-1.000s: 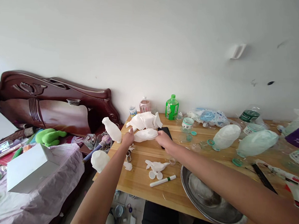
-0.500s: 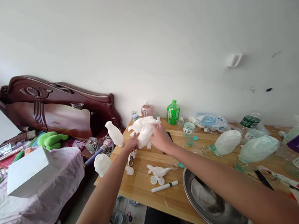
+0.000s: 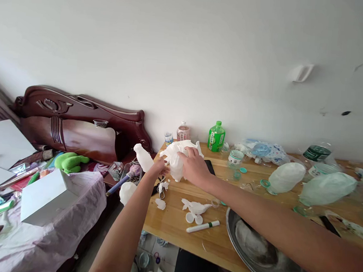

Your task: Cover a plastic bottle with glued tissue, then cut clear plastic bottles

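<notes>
My right hand (image 3: 194, 166) reaches to the far left end of the wooden table (image 3: 175, 224) and grips a white crumpled plastic bottle piece (image 3: 177, 169) from above. My left hand (image 3: 158, 168) touches the lower left side of the same white piece. Behind it lies a pile of white cut plastic pieces (image 3: 180, 147). A black phone (image 3: 210, 166) lies just right of my right hand. Small white cut shapes and caps (image 3: 195, 207) and a white marker with a green cap (image 3: 203, 226) lie nearer to me.
A steel basin (image 3: 263, 257) sits at the table's near edge. A green bottle (image 3: 216, 136), a pink bottle (image 3: 183, 132) and several clear and white bottles (image 3: 286, 177) stand along the wall. A dark wooden headboard (image 3: 77, 120) and white boxes (image 3: 47, 195) are at the left.
My right hand has lifted the white piece from lying flat and turned it upright against the pile, while my left hand stayed at its left side. The view has shifted left.
</notes>
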A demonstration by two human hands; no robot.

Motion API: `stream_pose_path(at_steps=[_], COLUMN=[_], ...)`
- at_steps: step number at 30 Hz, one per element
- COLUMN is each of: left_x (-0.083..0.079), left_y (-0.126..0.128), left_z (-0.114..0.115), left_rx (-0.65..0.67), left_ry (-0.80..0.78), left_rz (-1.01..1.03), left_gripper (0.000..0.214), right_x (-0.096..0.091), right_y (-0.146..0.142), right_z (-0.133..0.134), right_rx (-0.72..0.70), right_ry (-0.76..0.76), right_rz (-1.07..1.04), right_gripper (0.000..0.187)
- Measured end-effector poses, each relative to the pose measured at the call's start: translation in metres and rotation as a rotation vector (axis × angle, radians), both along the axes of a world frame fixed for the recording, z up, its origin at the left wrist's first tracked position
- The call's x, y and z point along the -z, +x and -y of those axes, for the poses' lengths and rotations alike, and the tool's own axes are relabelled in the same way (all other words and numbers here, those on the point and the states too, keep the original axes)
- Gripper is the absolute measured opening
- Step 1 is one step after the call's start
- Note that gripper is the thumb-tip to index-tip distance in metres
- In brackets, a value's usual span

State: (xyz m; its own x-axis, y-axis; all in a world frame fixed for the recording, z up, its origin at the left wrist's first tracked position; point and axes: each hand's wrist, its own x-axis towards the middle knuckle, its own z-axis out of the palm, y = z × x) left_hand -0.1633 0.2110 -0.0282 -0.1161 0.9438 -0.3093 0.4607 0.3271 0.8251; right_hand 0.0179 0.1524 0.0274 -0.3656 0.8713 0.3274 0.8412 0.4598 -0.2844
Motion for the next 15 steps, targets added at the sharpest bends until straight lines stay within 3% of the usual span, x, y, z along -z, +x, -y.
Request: stream_pose_path(at_steps=[5,7,10,12,15], left_x=[-0.045,-0.067,-0.093,-0.101,-0.100], left_y=[0.011,0.019,0.028,0.031,0.030], left_z=[0.007,0.018,0.039,0.051,0.060], left_rx=[-0.040,0.006,0.129,0.202,0.271], left_ry=[0.303,0.484,0.693,0.771,0.828], left_rz=[0.064,0.074,0.037,-0.027,-0.147], left_gripper=[0.056,0.067,0.063,0.059,0.054], right_x=[0.000,0.000,0.001,0.003,0.007], right_y=[0.003,0.004,0.005,0.007,0.012], right_z=[-0.008,-0.012,-0.015,-0.016,-0.016], right_rx=[-0.043,-0.059,-0.083,-0.098,-0.118], right_ry=[-0.004,-0.010,-0.014,-0.019,-0.032], right_rz=[-0.006,-0.016,-0.034,-0.052,-0.091], right_gripper=[0.043,0.042,0.041,0.040,0.042])
